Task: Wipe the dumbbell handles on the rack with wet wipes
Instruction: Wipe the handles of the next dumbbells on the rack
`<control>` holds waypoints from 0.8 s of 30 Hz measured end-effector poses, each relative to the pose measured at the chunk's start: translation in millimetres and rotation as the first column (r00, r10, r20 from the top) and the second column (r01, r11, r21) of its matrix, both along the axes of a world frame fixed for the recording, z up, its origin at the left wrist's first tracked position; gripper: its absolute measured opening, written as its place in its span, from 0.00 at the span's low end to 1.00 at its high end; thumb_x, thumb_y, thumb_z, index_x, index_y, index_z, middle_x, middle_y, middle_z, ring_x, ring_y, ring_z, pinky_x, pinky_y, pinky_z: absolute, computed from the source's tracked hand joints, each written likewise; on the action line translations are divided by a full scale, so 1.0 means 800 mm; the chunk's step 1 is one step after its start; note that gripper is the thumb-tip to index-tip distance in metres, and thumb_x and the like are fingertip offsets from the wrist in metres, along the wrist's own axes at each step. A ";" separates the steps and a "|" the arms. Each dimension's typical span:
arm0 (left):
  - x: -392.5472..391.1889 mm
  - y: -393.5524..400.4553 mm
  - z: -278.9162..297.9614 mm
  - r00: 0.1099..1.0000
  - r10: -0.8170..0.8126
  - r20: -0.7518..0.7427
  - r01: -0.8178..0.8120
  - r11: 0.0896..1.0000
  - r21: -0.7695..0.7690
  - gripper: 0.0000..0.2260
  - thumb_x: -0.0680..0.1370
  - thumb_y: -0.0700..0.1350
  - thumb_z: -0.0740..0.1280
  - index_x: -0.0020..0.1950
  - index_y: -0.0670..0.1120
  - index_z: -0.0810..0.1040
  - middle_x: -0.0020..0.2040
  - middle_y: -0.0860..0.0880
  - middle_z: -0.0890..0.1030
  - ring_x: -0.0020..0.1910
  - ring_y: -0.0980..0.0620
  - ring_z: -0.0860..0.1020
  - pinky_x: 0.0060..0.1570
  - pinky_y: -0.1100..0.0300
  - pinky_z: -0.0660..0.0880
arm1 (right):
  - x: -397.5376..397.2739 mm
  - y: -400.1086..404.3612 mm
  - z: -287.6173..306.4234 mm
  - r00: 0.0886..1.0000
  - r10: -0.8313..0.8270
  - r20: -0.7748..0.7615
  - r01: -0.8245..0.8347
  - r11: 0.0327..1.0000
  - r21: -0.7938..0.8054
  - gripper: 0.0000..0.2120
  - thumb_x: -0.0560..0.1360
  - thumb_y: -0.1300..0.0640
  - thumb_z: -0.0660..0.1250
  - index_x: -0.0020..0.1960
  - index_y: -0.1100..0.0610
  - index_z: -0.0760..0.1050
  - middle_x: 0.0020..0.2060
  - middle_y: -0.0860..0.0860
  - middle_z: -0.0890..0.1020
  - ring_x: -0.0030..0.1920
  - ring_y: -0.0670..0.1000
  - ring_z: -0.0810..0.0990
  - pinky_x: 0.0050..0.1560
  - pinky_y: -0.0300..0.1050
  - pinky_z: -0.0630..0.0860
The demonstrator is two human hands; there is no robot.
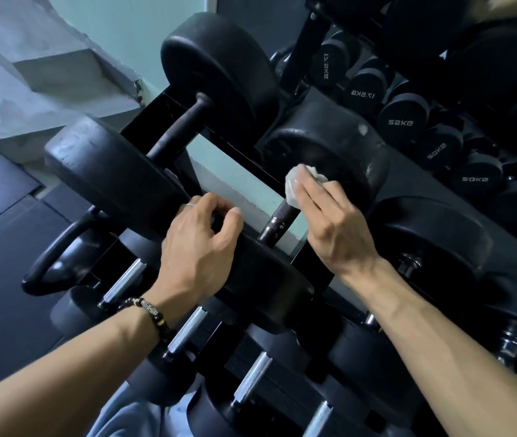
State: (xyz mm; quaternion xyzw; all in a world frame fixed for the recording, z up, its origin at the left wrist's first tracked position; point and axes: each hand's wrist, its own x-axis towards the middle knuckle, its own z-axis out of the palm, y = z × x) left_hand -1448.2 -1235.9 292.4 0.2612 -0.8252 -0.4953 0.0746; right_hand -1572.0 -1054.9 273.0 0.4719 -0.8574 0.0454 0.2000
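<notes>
A big black dumbbell lies across the top of the rack, and its dark knurled handle point(277, 220) shows between my two hands. My right hand point(329, 216) holds a crumpled white wet wipe point(295, 181) against the upper end of that handle, close to the far head point(329, 152). My left hand point(200, 244) curls over the rim of the near head point(260, 275) of the same dumbbell. A second large dumbbell with a dark handle point(181, 127) lies to the left on the same tier.
Below, a lower tier carries several smaller dumbbells with shiny steel handles point(188, 329). A kettlebell point(58, 257) sits at the lower left. A mirror at the right shows more dumbbells point(402, 118) marked with weights. A grey wall and dark floor lie at the left.
</notes>
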 end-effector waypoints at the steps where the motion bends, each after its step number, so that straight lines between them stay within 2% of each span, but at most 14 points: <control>1: 0.001 0.000 0.001 1.000 -0.002 0.002 0.002 1.000 -0.001 0.15 0.75 0.59 0.57 0.47 0.51 0.78 0.45 0.55 0.77 0.50 0.51 0.75 0.53 0.45 0.73 | -0.004 -0.006 0.001 1.000 -0.017 -0.009 0.017 0.999 0.044 0.16 0.80 0.73 0.59 0.65 0.69 0.77 0.64 0.60 0.80 0.51 0.54 0.72 0.54 0.43 0.79; 3: 0.000 0.000 0.001 1.000 -0.011 0.005 0.011 1.000 -0.004 0.15 0.75 0.58 0.57 0.48 0.51 0.78 0.45 0.55 0.77 0.50 0.51 0.75 0.53 0.45 0.73 | -0.010 -0.008 -0.002 0.998 -0.067 0.020 0.064 0.993 0.102 0.18 0.77 0.73 0.60 0.67 0.69 0.75 0.66 0.58 0.78 0.48 0.55 0.69 0.46 0.45 0.81; 6: 0.001 -0.001 0.001 1.000 -0.012 -0.001 0.012 1.000 0.003 0.15 0.75 0.58 0.57 0.48 0.51 0.78 0.45 0.55 0.77 0.50 0.51 0.75 0.53 0.45 0.73 | 0.001 0.015 -0.008 0.991 -0.117 0.061 0.109 0.986 0.124 0.23 0.79 0.72 0.48 0.67 0.69 0.74 0.67 0.58 0.78 0.44 0.57 0.71 0.48 0.49 0.79; 9: 0.001 -0.001 -0.001 1.000 -0.002 -0.005 0.003 1.000 0.013 0.15 0.75 0.58 0.57 0.48 0.51 0.78 0.45 0.56 0.77 0.50 0.51 0.75 0.53 0.45 0.73 | 0.015 0.050 -0.011 0.987 -0.118 0.111 0.108 0.990 0.085 0.17 0.76 0.75 0.56 0.61 0.71 0.77 0.61 0.63 0.80 0.45 0.58 0.73 0.50 0.53 0.81; 11: 0.001 -0.001 -0.002 1.000 0.000 -0.001 0.000 1.000 0.015 0.15 0.75 0.58 0.57 0.48 0.51 0.78 0.45 0.56 0.77 0.50 0.52 0.75 0.54 0.45 0.73 | 0.015 0.052 -0.006 0.985 -0.082 0.150 0.080 0.997 0.021 0.15 0.77 0.75 0.60 0.62 0.71 0.77 0.60 0.64 0.81 0.44 0.59 0.77 0.51 0.52 0.81; 13: 0.000 0.000 -0.003 1.000 -0.006 0.004 0.006 1.000 0.006 0.15 0.75 0.58 0.57 0.48 0.51 0.78 0.46 0.55 0.78 0.51 0.51 0.75 0.54 0.45 0.73 | 0.007 0.039 -0.004 0.985 -0.053 0.165 0.056 0.998 -0.014 0.16 0.79 0.74 0.58 0.64 0.71 0.76 0.62 0.63 0.80 0.45 0.59 0.79 0.54 0.48 0.80; 15: 0.001 0.001 -0.001 1.000 -0.013 0.006 0.013 1.000 -0.004 0.16 0.75 0.58 0.57 0.48 0.50 0.78 0.46 0.55 0.78 0.51 0.51 0.75 0.54 0.45 0.73 | 0.002 0.023 -0.006 0.984 -0.048 0.173 0.046 0.999 0.012 0.17 0.80 0.72 0.57 0.68 0.71 0.73 0.66 0.62 0.77 0.52 0.59 0.81 0.60 0.46 0.77; 17: 0.000 0.000 0.000 1.000 -0.011 0.007 0.011 1.000 -0.012 0.16 0.75 0.58 0.57 0.48 0.50 0.79 0.45 0.54 0.78 0.51 0.50 0.75 0.54 0.45 0.73 | 0.010 0.013 -0.013 0.989 -0.017 0.148 0.010 0.999 0.048 0.19 0.80 0.74 0.56 0.69 0.71 0.71 0.67 0.63 0.76 0.56 0.59 0.80 0.61 0.46 0.75; 20: 0.000 0.000 0.001 1.000 -0.011 0.006 0.011 1.000 -0.015 0.16 0.75 0.58 0.57 0.48 0.50 0.79 0.45 0.54 0.78 0.50 0.50 0.75 0.53 0.45 0.73 | 0.033 0.013 -0.017 0.975 0.165 0.147 -0.178 0.981 0.075 0.17 0.81 0.73 0.56 0.66 0.69 0.76 0.64 0.61 0.80 0.57 0.58 0.80 0.60 0.47 0.76; 22: 0.001 0.000 0.001 1.000 -0.007 0.013 0.008 1.000 -0.015 0.16 0.75 0.58 0.56 0.48 0.50 0.79 0.45 0.54 0.78 0.51 0.50 0.75 0.53 0.45 0.73 | 0.020 0.014 -0.009 0.962 0.211 0.172 -0.227 0.970 0.081 0.19 0.80 0.71 0.53 0.64 0.66 0.78 0.63 0.58 0.80 0.52 0.57 0.78 0.55 0.48 0.79; 24: 0.001 0.001 0.001 1.000 -0.013 0.019 0.014 1.000 -0.019 0.17 0.75 0.58 0.56 0.48 0.49 0.79 0.46 0.54 0.78 0.51 0.50 0.75 0.54 0.46 0.73 | -0.008 0.014 0.001 0.981 0.100 0.167 -0.114 0.990 0.077 0.20 0.76 0.70 0.54 0.62 0.63 0.78 0.61 0.57 0.80 0.44 0.57 0.73 0.44 0.49 0.79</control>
